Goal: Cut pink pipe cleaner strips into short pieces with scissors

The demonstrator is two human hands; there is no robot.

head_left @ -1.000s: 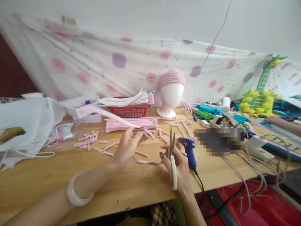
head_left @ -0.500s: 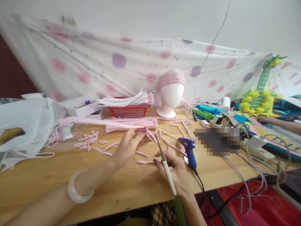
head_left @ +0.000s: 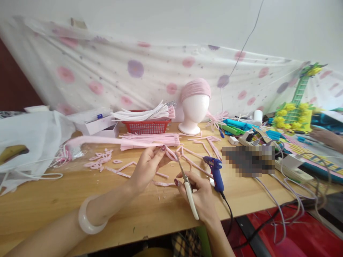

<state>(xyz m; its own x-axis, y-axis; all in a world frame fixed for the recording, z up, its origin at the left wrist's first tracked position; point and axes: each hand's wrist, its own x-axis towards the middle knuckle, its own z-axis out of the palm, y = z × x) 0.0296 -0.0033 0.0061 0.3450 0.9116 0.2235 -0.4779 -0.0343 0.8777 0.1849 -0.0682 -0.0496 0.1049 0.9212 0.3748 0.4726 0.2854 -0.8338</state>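
My left hand [head_left: 148, 165] pinches a long pink pipe cleaner [head_left: 107, 140] that stretches left over the wooden table [head_left: 53, 200]; its folded end sticks out to the right of my fingers. My right hand [head_left: 200, 194] grips white-handled scissors [head_left: 187, 185], whose blades point up-left and touch the folded end of the pipe cleaner. A white bangle sits on my left wrist.
A blue glue gun [head_left: 215, 171] stands right of my right hand, its cord running off the table's edge. Pink pipe cleaner bundles [head_left: 150, 140], cut loops [head_left: 99, 159], a red basket [head_left: 147, 125] and a foam head [head_left: 194, 107] lie behind. Another person's hand [head_left: 325, 135] works at the far right.
My right hand has tilted the scissors from upright towards the left and brought the blades to the pipe cleaner's end. The long pipe cleaner has swung lower on the left.
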